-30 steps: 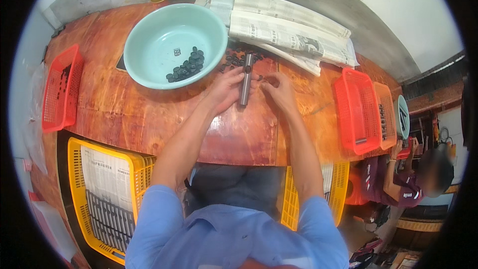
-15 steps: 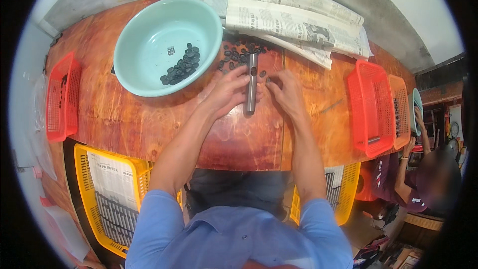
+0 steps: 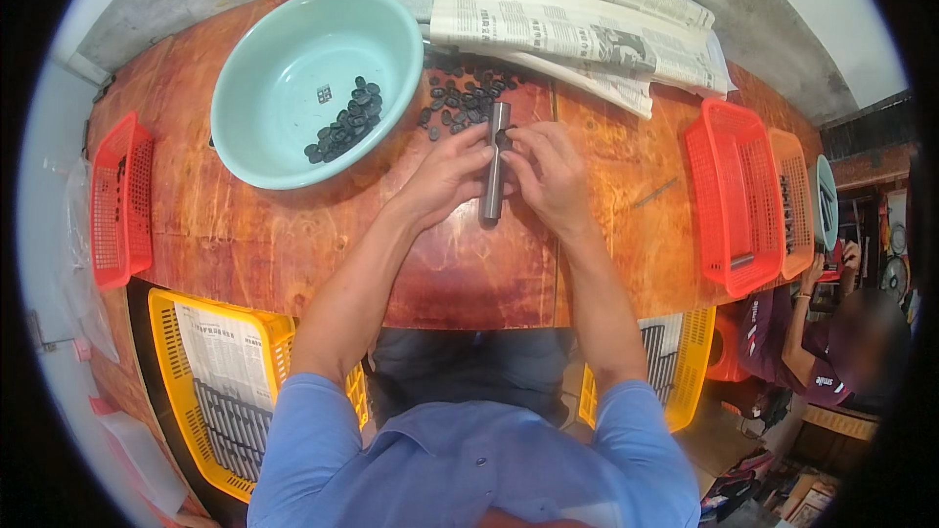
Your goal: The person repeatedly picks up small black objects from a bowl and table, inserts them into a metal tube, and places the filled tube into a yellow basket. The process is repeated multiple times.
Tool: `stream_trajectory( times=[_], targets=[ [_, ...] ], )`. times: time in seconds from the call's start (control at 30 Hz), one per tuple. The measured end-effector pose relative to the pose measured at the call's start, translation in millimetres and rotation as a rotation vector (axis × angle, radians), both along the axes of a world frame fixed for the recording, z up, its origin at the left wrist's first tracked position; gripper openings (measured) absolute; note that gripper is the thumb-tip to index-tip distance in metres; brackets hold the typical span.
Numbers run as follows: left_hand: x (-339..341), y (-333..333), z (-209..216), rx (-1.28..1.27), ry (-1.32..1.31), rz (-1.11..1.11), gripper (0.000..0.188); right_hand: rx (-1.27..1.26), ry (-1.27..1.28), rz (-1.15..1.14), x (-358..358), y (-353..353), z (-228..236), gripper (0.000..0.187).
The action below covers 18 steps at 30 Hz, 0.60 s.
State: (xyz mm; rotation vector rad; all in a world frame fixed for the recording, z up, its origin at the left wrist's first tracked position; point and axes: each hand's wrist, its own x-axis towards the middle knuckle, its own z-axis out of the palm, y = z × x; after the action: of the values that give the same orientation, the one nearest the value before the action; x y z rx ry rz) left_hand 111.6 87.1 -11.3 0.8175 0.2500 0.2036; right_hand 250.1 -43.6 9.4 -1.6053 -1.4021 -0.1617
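Note:
My left hand (image 3: 450, 174) is closed around a silver metal tube (image 3: 492, 191), held nearly upright over the wooden table. At a dark opening in its upper side, the fingers of my right hand (image 3: 550, 174) pinch a small black round piece (image 3: 504, 140), partly covered by the fingertips. Just beyond the tube lies a loose pile of small black round pieces (image 3: 452, 100). More black pieces (image 3: 344, 127) rest in a light teal basin (image 3: 245, 152) to the left of my hands.
Folded newspapers (image 3: 567, 24) lie along the back. A red basket (image 3: 719, 279) and an orange basket (image 3: 800, 225) stand at the right, another red basket (image 3: 122, 225) at far left. Yellow crates (image 3: 166, 372) with dark rods flank me below the table. A co-worker (image 3: 792, 352) is at right.
My right hand has moved left and up to the tube, bringing a black piece against its opening. My left hand keeps hold of the tube. The view has shifted slightly.

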Motion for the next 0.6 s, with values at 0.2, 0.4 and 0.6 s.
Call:
stream_trajectory(
  times=[0.2,0.4,0.6],
  targets=[
    [-1,-1,1,0.042,0.01,-0.04,0.051,0.016,-0.023,-0.021,0,1,-7,0.024],
    [0,-2,-4,-0.024,-0.013,-0.025,0.043,0.044,-0.215,-0.045,-3,2,-7,0.028],
    [-1,-5,-5,0.008,0.054,0.014,0.032,0.082,-0.015,-0.019,-10,3,-7,0.033]
  ],
)
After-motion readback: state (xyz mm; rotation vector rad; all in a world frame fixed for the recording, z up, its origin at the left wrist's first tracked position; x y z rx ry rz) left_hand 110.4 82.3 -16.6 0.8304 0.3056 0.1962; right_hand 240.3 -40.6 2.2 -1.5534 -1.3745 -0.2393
